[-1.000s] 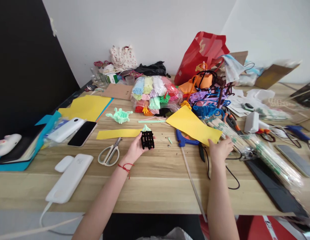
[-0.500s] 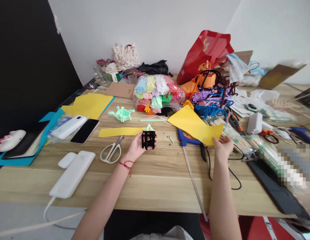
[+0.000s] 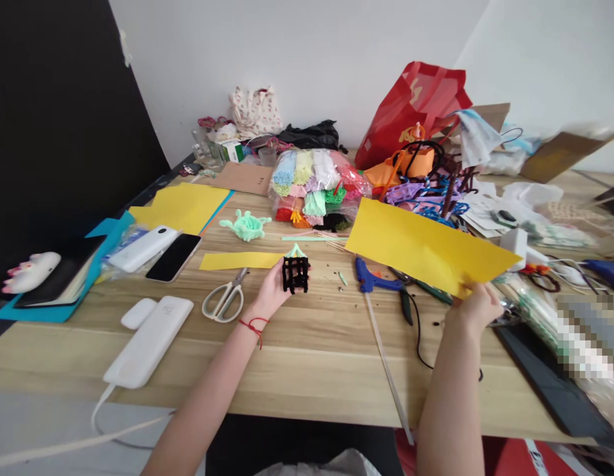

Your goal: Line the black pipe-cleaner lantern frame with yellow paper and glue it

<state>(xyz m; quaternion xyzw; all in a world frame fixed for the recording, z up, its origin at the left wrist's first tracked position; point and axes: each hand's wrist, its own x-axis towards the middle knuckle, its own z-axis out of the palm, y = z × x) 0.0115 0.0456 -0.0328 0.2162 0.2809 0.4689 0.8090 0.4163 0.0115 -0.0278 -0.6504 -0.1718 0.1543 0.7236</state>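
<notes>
My left hand (image 3: 273, 291) is closed around a small black lattice craft piece (image 3: 295, 273) with a pale green tip, held just above the wooden table (image 3: 311, 357). My right hand (image 3: 478, 306) pinches the near corner of a large yellow paper sheet (image 3: 425, 246) and holds it lifted over the clutter at the right. White-handled scissors (image 3: 223, 301) lie to the left of my left hand, beside a yellow paper strip (image 3: 237, 260). A blue glue gun (image 3: 373, 281) rests between my hands.
A bag of coloured pipe cleaners (image 3: 314, 186) and a red bag (image 3: 410, 109) stand behind. A phone (image 3: 174, 257), white power banks (image 3: 149, 338), yellow sheets (image 3: 180, 206) and a green fuzzy shape (image 3: 246, 225) lie left. Bundles of sticks and cables crowd the right side.
My right hand has lifted the yellow sheet off the table and drawn it to the right, unfolding its full width. My left hand has kept the black craft piece still.
</notes>
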